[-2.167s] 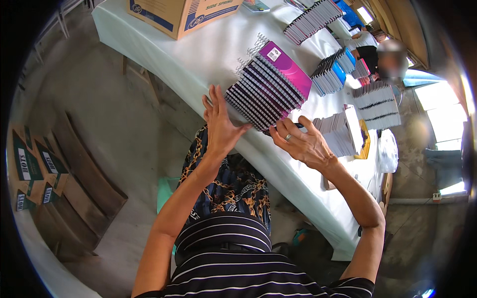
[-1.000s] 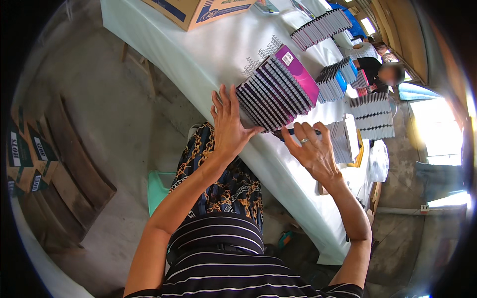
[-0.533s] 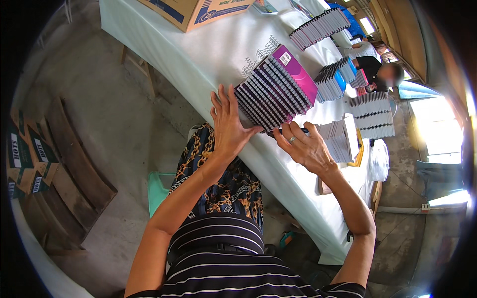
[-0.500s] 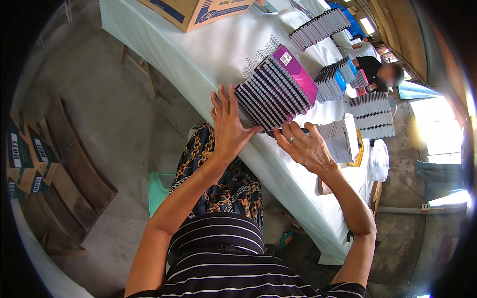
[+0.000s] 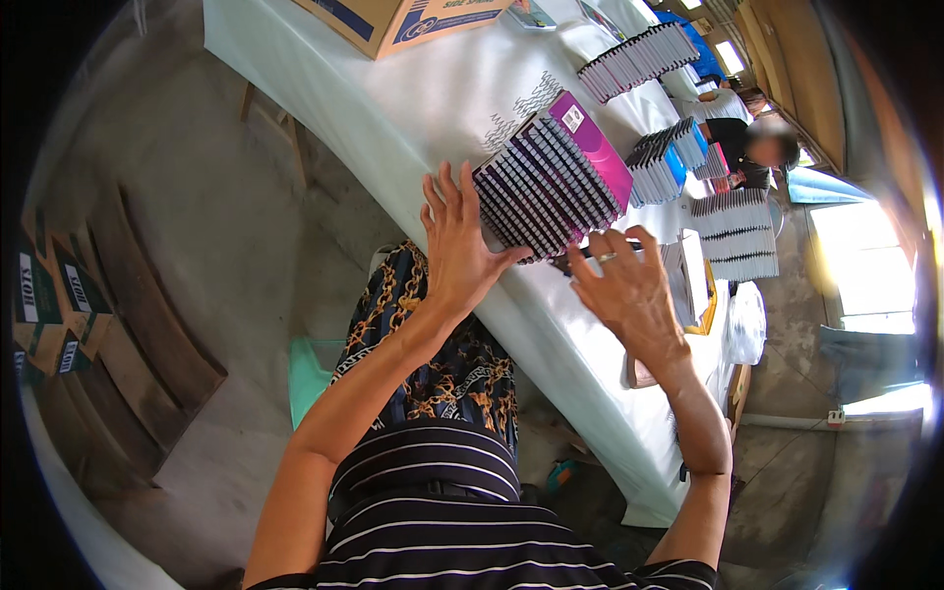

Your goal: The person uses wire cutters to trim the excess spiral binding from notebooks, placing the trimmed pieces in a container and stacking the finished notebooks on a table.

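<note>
A thick stack of spiral-bound notebooks (image 5: 551, 187) with a magenta cover on top sits near the front edge of a long table covered in white cloth (image 5: 393, 108). My left hand (image 5: 457, 241) lies flat against the stack's near left side, fingers spread. Just off the stack's near right corner is my right hand (image 5: 624, 285), fingers spread, with a ring on one finger. Neither hand grips anything.
More notebook stacks (image 5: 639, 54) (image 5: 733, 231) lie further along the table, with a cardboard box (image 5: 393, 20) at its far left end. Another person (image 5: 747, 147) is at the far end. Flattened cartons (image 5: 59, 315) lie on the floor at left.
My right hand has come off the stack's near right side and spread its fingers. The left hand has stayed pressed against the stack.
</note>
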A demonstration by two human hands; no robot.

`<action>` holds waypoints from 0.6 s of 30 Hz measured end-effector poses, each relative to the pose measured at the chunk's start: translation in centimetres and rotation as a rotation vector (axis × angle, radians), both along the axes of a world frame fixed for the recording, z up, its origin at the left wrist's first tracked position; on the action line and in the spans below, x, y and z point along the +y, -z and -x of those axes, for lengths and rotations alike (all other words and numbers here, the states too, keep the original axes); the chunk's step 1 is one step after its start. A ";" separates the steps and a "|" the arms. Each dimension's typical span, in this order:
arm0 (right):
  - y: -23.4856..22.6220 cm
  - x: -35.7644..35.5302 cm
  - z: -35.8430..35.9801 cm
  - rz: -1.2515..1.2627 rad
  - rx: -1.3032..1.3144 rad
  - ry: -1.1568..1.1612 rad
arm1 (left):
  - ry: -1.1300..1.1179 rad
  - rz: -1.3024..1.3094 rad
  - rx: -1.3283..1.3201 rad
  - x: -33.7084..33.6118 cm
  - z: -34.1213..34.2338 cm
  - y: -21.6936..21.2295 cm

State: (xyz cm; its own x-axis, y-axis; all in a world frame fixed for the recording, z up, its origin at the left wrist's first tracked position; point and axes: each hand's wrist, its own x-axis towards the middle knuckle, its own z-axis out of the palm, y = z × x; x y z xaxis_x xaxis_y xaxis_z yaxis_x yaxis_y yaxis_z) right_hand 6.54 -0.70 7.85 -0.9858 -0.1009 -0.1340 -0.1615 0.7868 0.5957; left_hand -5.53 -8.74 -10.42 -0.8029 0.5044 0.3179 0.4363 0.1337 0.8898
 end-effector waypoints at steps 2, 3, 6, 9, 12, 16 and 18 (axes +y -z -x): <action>-0.1 1.1 -0.4 0.052 0.046 -0.077 | 0.004 -0.017 0.013 0.3 0.0 -0.2; 0.2 1.7 -0.5 0.079 0.031 -0.108 | 0.007 -0.012 0.005 0.4 0.0 -0.2; 0.9 2.6 -0.6 0.067 -0.006 -0.165 | 0.015 0.001 -0.016 0.4 0.0 -0.3; 1.3 3.0 -0.5 0.007 -0.023 -0.207 | 0.022 -0.004 -0.025 0.5 -0.1 -0.2; 1.1 2.6 -0.3 -0.014 -0.050 -0.204 | 0.025 -0.004 -0.034 0.5 -0.1 -0.4; 1.7 -0.5 0.5 -0.111 -0.108 -0.083 | 0.020 0.022 -0.047 0.4 -0.1 -0.5; 2.6 -2.1 0.9 -0.252 -0.154 0.064 | 0.021 0.030 -0.070 0.4 -0.1 -0.6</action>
State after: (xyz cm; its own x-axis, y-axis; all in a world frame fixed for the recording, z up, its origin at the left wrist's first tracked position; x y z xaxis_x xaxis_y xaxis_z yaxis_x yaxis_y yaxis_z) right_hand 5.61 -2.79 5.21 -0.9551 0.0158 -0.2957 -0.2205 0.6287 0.7458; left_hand -5.42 -8.32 -9.86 -0.8117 0.5300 0.2456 0.3758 0.1520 0.9141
